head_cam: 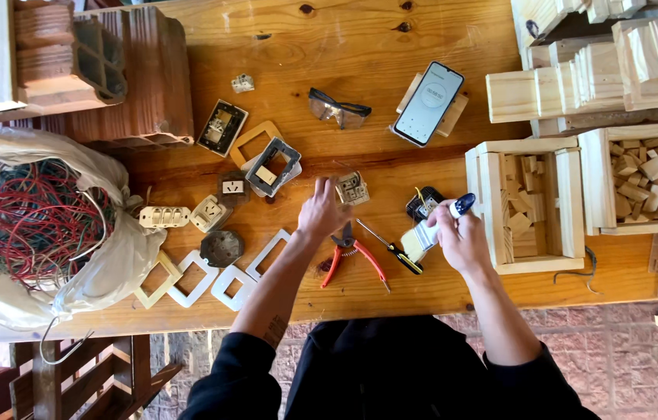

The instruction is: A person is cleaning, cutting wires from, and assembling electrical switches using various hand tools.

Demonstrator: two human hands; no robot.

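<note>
My left hand [321,211] reaches across the wooden table [360,117], its fingers touching a small beige socket module [352,188]. My right hand [459,233] is closed around a tool with a blue and white handle [461,205], beside a pale switch part [414,243] and a dark module [424,204]. Red-handled pliers [350,257] and a black and yellow screwdriver [392,249] lie between my two hands.
Socket frames and cover plates [212,272] lie at left, near a bag of red wire [33,218]. Clay bricks [103,70] stand at far left. Safety glasses [338,109], a phone [428,103] on a block, and wooden crates [531,204] of small blocks sit beyond and right.
</note>
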